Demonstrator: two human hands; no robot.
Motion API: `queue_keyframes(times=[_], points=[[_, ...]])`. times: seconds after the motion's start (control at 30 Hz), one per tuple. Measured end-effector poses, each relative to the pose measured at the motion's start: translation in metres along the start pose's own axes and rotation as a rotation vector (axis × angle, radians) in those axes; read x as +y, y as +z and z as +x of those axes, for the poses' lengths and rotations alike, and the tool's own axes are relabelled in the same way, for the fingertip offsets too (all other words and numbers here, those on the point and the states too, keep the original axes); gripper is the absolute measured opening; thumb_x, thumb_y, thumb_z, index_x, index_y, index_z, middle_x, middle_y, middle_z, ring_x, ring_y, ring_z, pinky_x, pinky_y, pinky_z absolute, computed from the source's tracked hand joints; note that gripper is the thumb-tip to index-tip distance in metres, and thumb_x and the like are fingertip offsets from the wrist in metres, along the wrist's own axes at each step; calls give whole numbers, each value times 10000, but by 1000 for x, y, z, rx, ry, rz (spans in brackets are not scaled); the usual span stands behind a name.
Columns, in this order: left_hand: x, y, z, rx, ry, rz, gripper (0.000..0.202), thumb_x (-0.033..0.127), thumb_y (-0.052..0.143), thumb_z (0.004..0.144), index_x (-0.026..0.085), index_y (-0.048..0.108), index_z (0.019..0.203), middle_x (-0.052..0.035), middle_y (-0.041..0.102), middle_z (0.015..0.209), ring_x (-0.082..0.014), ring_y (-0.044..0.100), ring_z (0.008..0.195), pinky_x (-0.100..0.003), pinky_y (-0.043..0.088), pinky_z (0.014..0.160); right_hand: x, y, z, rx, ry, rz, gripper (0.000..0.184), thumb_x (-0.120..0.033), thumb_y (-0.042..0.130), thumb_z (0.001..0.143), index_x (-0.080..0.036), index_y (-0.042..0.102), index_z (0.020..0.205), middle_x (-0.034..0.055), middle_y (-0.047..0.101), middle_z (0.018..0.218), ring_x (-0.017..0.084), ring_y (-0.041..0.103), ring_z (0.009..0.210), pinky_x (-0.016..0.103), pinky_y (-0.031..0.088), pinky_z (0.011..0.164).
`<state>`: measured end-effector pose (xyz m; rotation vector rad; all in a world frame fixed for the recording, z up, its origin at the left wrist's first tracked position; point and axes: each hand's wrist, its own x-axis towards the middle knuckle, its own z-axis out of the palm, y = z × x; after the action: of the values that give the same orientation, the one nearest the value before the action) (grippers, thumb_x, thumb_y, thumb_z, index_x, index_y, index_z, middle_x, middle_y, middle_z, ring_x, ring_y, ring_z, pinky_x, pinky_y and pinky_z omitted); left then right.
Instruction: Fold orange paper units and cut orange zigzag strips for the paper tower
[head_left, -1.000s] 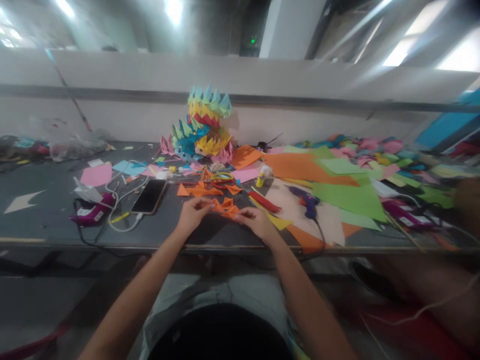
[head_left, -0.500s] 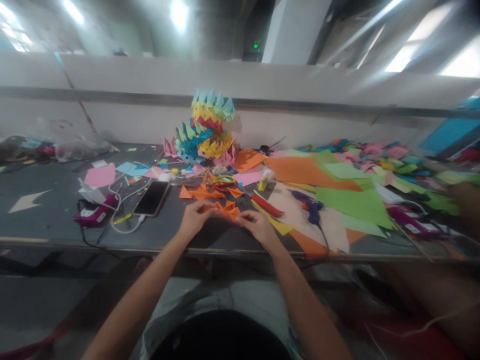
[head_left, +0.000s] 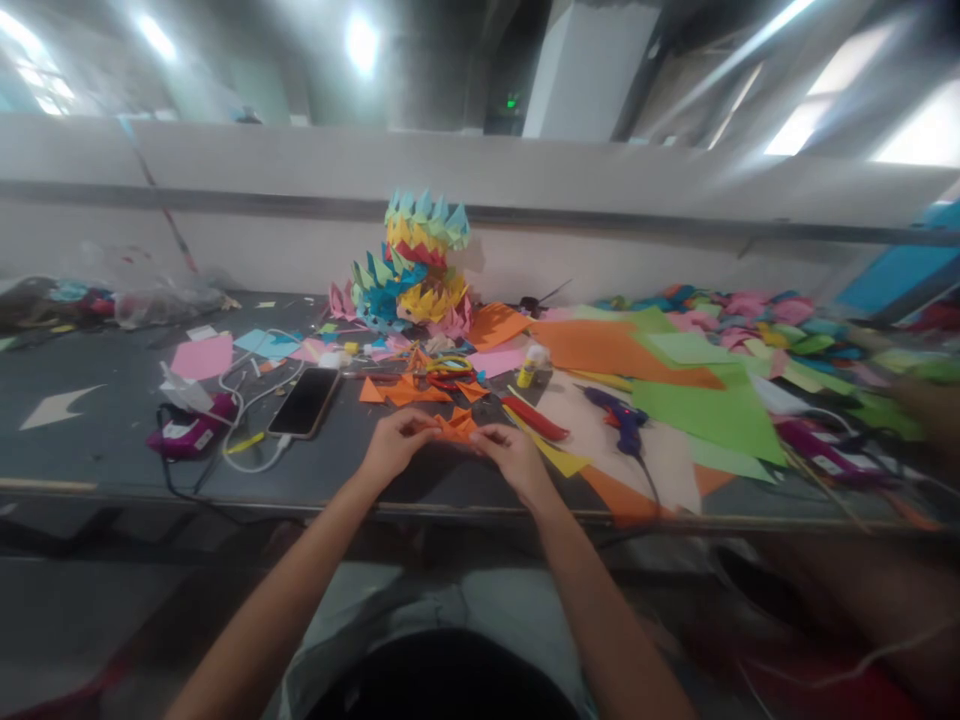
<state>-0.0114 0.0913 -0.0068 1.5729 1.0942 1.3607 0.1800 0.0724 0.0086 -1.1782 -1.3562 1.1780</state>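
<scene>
Between my two hands is a small piece of folded orange paper (head_left: 456, 427) with pointed tips, just above the near part of the dark table (head_left: 322, 470). My left hand (head_left: 401, 440) pinches its left end between thumb and fingers. At its right end, my right hand (head_left: 510, 452) grips it in the same way. Just beyond my hands lie more folded orange paper pieces (head_left: 405, 388) and scissors with yellow and red handles (head_left: 450, 370). A red utility knife (head_left: 536, 418) rests to the right of my right hand.
A phone (head_left: 304, 402) with a white cable and a purple power strip (head_left: 191, 430) lie left. Rightward are a glue stick (head_left: 529, 370), a blue glue gun (head_left: 619, 415) and green paper sheets (head_left: 705, 405). A colourful folded-paper model (head_left: 420, 260) stands behind.
Both hands have drawn slightly closer together around the folded orange paper, which now looks narrower between them. The whole view has shifted slightly; the other things on the table stay put.
</scene>
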Motion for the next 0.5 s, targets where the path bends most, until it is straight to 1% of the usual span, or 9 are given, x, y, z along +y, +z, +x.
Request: queue_keyframes(times=[0.17, 0.23, 0.37, 0.43, 0.5], points=[[0, 0, 0, -59, -35, 16, 162, 288, 686, 661, 142, 653, 724, -36, 673, 736, -139, 598, 671, -236, 444, 641, 1, 1, 2, -2, 3, -2, 249, -396, 687, 644, -160, 668, 722, -6, 635, 626, 129, 543, 606, 283, 437, 659], [-1, 0, 0, -99, -54, 3, 171, 295, 680, 667, 138, 641, 722, -32, 660, 718, -133, 588, 659, -234, 438, 636, 3, 0, 2, 5, 6, -1, 255, -394, 688, 642, -154, 668, 727, -3, 634, 622, 128, 542, 604, 281, 436, 657], [-8, 2, -1, -177, -60, -17, 202, 283, 689, 663, 136, 564, 722, 8, 587, 666, -95, 537, 612, -208, 411, 600, 6, -1, 1, 13, 1, -28, 247, -387, 671, 659, -152, 661, 731, -2, 629, 627, 126, 541, 608, 267, 427, 641], [-10, 2, -1, -221, -63, -39, 276, 271, 710, 646, 137, 545, 822, 26, 560, 669, -82, 516, 599, -195, 400, 582, 8, -1, 0, 19, -7, -50, 237, -382, 667, 658, -155, 651, 724, -4, 625, 640, 123, 535, 605, 259, 419, 623], [-10, 3, -1, -277, -90, -54, 405, 273, 713, 651, 134, 531, 986, 34, 558, 664, -79, 508, 584, -191, 396, 568, 8, -1, 0, 23, -27, -72, 231, -378, 665, 655, -157, 639, 717, -4, 622, 656, 120, 530, 603, 254, 416, 611]])
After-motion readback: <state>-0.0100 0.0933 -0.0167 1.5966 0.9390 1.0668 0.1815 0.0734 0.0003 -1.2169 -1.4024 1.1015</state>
